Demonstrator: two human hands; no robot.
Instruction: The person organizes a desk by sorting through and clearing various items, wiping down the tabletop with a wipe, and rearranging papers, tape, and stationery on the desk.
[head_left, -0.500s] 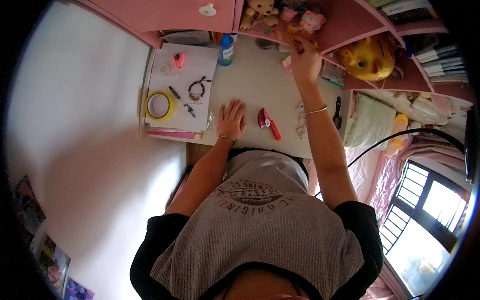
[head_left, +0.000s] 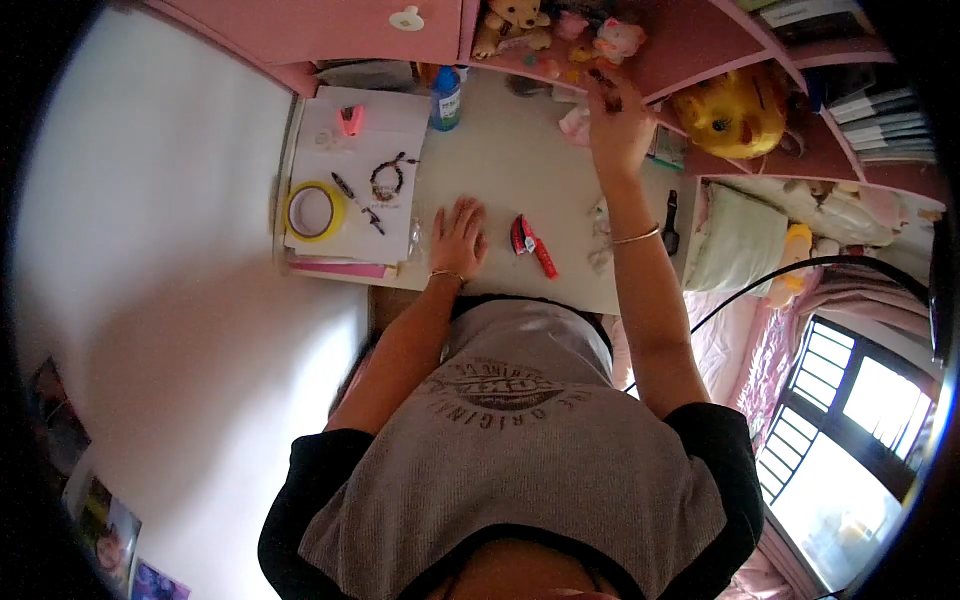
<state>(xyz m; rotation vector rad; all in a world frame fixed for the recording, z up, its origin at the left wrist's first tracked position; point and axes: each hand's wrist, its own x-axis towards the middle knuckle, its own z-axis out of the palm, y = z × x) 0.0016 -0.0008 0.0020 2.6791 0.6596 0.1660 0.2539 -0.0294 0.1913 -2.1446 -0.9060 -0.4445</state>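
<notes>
My left hand (head_left: pixel 459 240) lies flat on the white desk (head_left: pixel 490 140), fingers stretched out and holding nothing. Just to its right is a red and black tool (head_left: pixel 534 246), perhaps a small cutter or stapler. My right hand (head_left: pixel 621 135) is raised at the front edge of the pink shelf, below the small toys. Its fingers are curled together around a small dark spot; what they hold, if anything, is too small to make out. A teddy bear (head_left: pixel 511 27) and a pink plush figure (head_left: pixel 619 40) sit on the shelf close by.
White paper (head_left: pixel 345 110) at the left bears yellow tape (head_left: pixel 315 211), a pen (head_left: pixel 357 203), a beaded bracelet (head_left: pixel 388 178) and a pink item (head_left: pixel 351 120). A blue bottle (head_left: pixel 446 98) stands behind. At right are a gold piggy bank (head_left: pixel 735 115) and a black watch (head_left: pixel 671 224).
My right hand has drawn slightly right and back from the small toys, its fingers now curled at the shelf edge. The left hand stays flat on the desk. The whole view shifted slightly.
</notes>
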